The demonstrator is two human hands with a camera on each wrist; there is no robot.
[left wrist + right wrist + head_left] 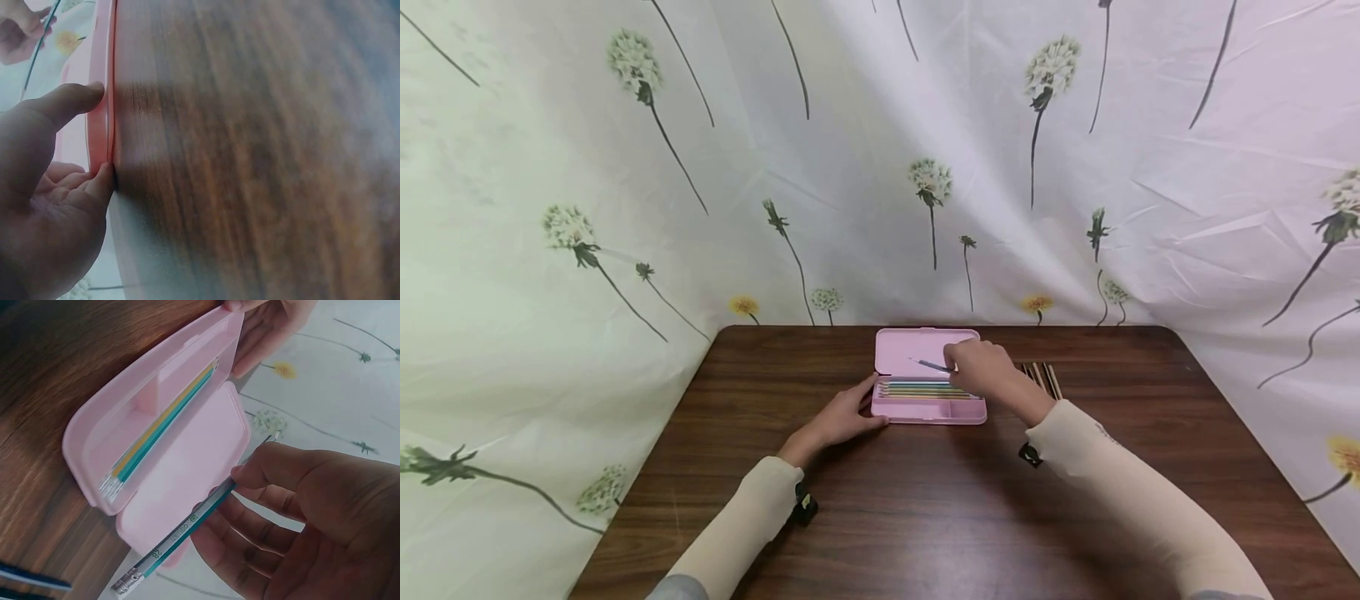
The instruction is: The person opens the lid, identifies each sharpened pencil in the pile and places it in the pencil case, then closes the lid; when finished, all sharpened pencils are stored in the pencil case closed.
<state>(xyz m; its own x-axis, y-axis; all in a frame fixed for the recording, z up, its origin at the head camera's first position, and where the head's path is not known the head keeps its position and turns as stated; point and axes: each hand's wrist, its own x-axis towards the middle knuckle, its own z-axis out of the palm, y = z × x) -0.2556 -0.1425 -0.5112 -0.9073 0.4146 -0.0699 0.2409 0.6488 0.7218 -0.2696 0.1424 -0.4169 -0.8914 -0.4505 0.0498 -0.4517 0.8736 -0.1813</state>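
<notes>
A pink pencil case (917, 410) lies on the table with its lid (898, 350) folded back, hinge side away from me. Several pencils (917, 390), teal and yellow among them, lie side by side in its long compartment. My left hand (844, 415) grips the case's left end, thumb at the near corner and fingers along the side; the left wrist view shows the thumb on the pink rim (100, 128). Above the lid, my right hand (985, 367) pinches a teal-and-silver pencil (187, 525) marked 2B, tip pointing left, between thumb and fingers.
Several dark and tan pencils (1045, 379) lie on the brown wooden table (910, 508) to the right of the case, partly behind the right forearm. A white cloth with a dandelion print (865, 208) hangs behind and beside the table.
</notes>
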